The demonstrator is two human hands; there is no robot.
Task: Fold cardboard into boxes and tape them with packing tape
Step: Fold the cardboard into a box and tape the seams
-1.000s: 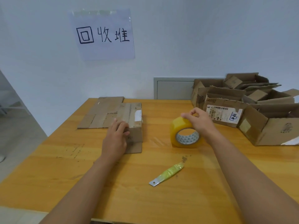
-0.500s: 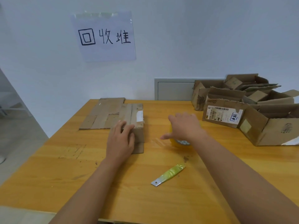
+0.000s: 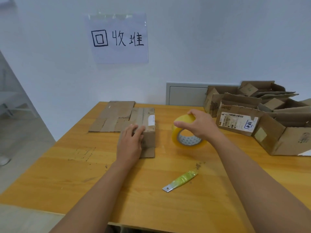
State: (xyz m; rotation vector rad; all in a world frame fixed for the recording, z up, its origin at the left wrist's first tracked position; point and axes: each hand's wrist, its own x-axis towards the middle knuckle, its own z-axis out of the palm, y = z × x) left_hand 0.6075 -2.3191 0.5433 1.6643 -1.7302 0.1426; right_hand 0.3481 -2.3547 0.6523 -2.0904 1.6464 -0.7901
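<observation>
A small folded cardboard box (image 3: 145, 121) stands left of centre on the wooden table (image 3: 67, 174). My left hand (image 3: 130, 142) rests flat on its near left corner with straight fingers. To the right, a roll of yellowish packing tape (image 3: 186, 137) stands on its edge. My right hand (image 3: 200, 124) grips the top of the roll, thumb on the near side and fingers over the far side. A blade wrapped in green-yellow tape (image 3: 180, 179) lies on the table in front of the roll.
Flattened cardboard sheets (image 3: 111, 117) lie behind the box at the table's back left. A pile of opened, torn boxes (image 3: 252, 115) fills the back right. A paper sign (image 3: 118, 37) hangs on the white wall. The table's left edge drops to the floor.
My right hand swept left off the tape roll half a second ago and is now back gripping its top. My left hand stays on the box.
</observation>
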